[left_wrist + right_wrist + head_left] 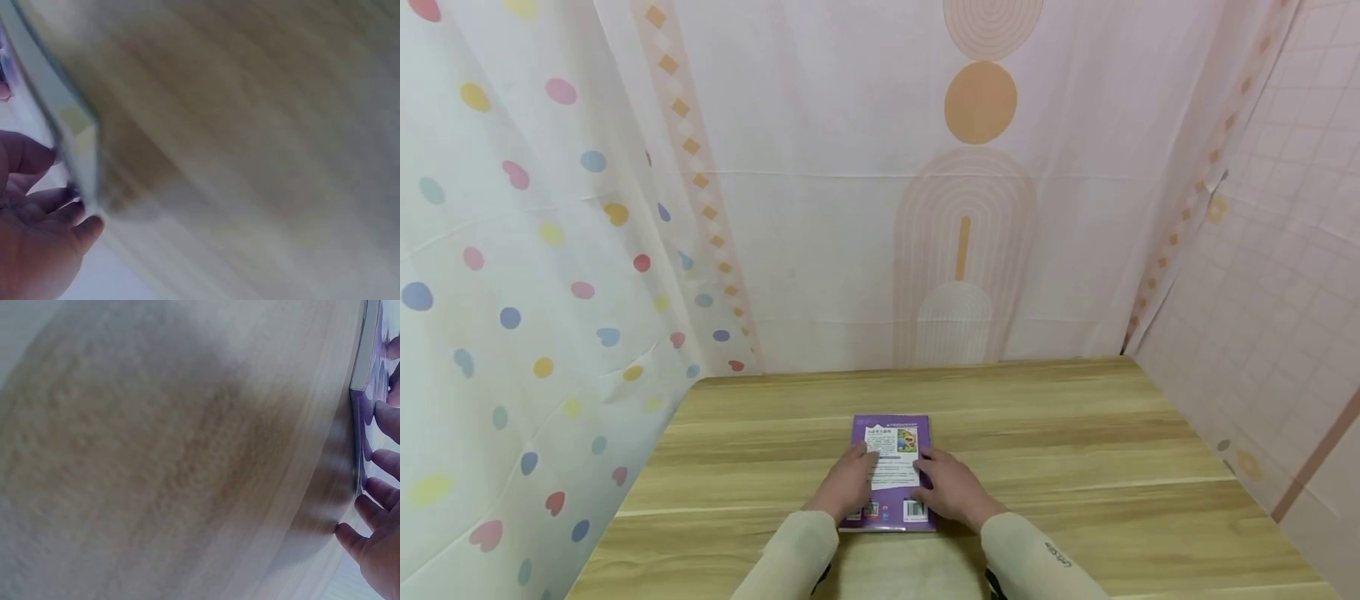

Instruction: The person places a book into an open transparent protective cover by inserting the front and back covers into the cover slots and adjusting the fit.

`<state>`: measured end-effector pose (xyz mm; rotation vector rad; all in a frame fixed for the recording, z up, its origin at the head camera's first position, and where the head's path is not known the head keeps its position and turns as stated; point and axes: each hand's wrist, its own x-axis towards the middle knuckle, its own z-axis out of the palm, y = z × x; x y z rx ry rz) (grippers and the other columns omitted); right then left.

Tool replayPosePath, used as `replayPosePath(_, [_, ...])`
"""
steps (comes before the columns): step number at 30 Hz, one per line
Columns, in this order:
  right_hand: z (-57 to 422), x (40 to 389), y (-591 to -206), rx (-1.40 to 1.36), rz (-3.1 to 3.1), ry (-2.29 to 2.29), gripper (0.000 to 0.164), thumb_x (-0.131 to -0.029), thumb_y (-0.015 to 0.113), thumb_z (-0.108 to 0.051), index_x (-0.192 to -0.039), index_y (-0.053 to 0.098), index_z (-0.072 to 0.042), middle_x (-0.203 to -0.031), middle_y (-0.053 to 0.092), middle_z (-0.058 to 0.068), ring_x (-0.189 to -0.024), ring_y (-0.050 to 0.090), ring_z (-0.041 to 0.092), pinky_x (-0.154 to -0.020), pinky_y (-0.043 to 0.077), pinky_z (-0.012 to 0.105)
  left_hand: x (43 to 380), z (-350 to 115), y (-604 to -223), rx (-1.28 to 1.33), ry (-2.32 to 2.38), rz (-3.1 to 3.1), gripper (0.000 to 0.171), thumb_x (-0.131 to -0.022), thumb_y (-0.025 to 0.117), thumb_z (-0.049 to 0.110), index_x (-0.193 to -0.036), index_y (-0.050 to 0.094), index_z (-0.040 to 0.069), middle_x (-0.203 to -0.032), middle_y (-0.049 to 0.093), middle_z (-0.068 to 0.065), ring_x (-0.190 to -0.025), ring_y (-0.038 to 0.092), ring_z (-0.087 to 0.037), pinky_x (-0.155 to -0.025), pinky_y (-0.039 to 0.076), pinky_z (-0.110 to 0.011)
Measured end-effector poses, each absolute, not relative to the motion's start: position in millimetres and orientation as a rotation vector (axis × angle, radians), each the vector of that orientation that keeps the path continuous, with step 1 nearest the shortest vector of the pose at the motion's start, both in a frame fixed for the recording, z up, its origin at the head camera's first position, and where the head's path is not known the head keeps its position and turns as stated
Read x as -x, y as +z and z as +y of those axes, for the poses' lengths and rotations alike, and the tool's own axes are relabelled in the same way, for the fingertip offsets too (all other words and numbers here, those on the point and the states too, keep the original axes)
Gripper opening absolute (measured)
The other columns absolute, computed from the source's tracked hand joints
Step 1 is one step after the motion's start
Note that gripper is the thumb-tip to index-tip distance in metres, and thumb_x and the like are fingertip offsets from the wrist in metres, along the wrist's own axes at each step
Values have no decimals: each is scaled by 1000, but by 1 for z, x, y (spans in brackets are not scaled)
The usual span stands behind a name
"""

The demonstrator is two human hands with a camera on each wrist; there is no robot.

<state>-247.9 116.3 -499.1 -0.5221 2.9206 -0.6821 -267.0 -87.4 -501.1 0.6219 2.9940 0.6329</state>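
A purple book (895,492) lies on the wooden table, its back cover facing up with a white text panel, a small picture and a barcode. My left hand (848,482) holds its left side; in the left wrist view, curled fingers (37,156) of this hand meet the book's page edge (78,134). At the opposite side my right hand (953,487) grips the book, thumb on the cover. The right wrist view has several fingertips (384,461) along the book's purple edge (357,419), with the little finger down at the table.
The wooden table (1037,433) extends around the book on all sides. A patterned curtain (820,250) hangs behind it, a dotted cloth (550,333) at the left and a checked cloth (1285,292) at the right.
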Motion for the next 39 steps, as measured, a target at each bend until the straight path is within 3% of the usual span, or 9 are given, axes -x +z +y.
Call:
replayPosePath(5, [116, 248, -498, 515, 2912, -691, 52, -93, 69, -31, -134, 60, -1, -149, 44, 20, -136, 42, 39, -109, 34, 53, 267, -84, -496, -563, 576, 2928, 53, -83, 59, -8, -135, 54, -6, -147, 41, -31, -139, 35, -44, -115, 26, -51])
replayPosePath(11, [116, 248, -501, 528, 2919, -698, 52, -92, 70, -31, -133, 61, -1, -148, 44, 21, -135, 42, 40, -109, 35, 53, 265, -82, -495, -687, 347, 3019, 46, -84, 63, -1, -129, 59, -8, -138, 51, -30, -133, 44, -43, -112, 31, -51])
replayPosePath(16, [116, 249, -503, 537, 2937, -694, 52, -92, 71, -31, -133, 61, 0, -147, 46, 21, -135, 43, 39, -108, 36, 53, 265, -78, -500, -790, 231, 3099, 41, -78, 69, -1, -118, 65, -7, -117, 62, -23, -117, 54, -37, -106, 38, -48])
replayPosePath(21, [116, 250, -503, 530, 2941, -695, 53, -91, 72, -32, -132, 61, 0, -145, 47, 20, -133, 45, 39, -108, 36, 52, 266, -75, -506, -887, 151, 3154, 33, -71, 73, -1, -103, 66, -5, -96, 59, -17, -96, 55, -31, -95, 46, -44])
replayPosePath(32, [119, 250, -505, 560, 2952, -741, 53, -88, 75, -28, -129, 62, 3, -141, 50, 22, -131, 47, 39, -107, 37, 52, 254, -66, -501, -912, 90, 3173, 37, -74, 78, 8, -107, 65, -1, -104, 59, -18, -99, 56, -33, -85, 50, -49])
replayPosePath(39, [122, 251, -507, 644, 2988, -787, 40, -93, 65, -15, -128, 62, 4, -136, 55, 22, -126, 52, 38, -105, 40, 51, 252, -62, -501, -905, 108, 3187, 34, -72, 79, 8, -105, 68, 4, -103, 60, -14, -98, 57, -31, -86, 51, -46])
